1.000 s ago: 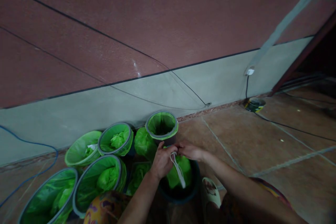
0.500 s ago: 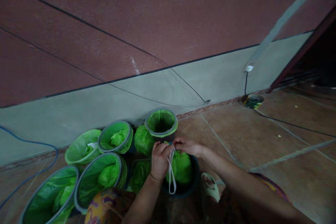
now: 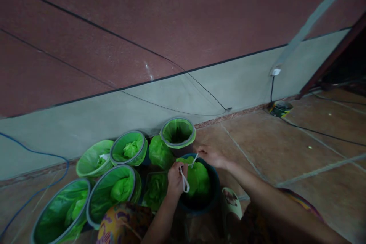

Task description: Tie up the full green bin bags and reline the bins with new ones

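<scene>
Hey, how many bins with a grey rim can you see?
4: the back right bin, behind the blue bucket; the back left bin, near the wall; the middle bin, in front of that one; and the lower left bin. Others may be hidden.

This looks like part of a home, whether indoors or a porch is unclear. A two-tone painted wall (image 3: 183,19) meets a tiled floor (image 3: 257,141), with an outlet (image 3: 276,72), green-lined bins (image 3: 177,146) and a worn slipper (image 3: 232,204).
</scene>
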The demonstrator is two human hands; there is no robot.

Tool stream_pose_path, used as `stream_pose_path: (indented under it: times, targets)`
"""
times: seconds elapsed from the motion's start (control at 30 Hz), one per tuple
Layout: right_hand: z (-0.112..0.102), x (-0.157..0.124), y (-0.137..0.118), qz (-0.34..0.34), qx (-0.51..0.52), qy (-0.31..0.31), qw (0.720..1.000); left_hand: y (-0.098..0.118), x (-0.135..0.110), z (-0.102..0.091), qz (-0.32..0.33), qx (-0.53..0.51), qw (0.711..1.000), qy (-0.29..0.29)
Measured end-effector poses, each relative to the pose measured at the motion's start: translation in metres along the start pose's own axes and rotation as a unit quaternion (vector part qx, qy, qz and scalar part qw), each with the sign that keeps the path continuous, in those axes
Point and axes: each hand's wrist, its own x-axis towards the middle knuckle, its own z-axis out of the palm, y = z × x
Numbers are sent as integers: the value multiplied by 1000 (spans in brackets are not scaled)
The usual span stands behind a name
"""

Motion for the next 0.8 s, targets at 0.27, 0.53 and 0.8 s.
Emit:
stream_pose_path:
  times: [0.27, 0.53, 0.8]
  targets:
    - [13, 0, -13, 4, 276, -54, 960, 27, 3, 9, -183, -309, 932, -42]
    - [-4, -4, -22, -20, 232, -128, 964, 30, 6, 7, -127, -276, 945, -117]
    - [4, -8, -24, 83, 405, -84, 907, 21, 3, 15, -56, -144, 978, -143]
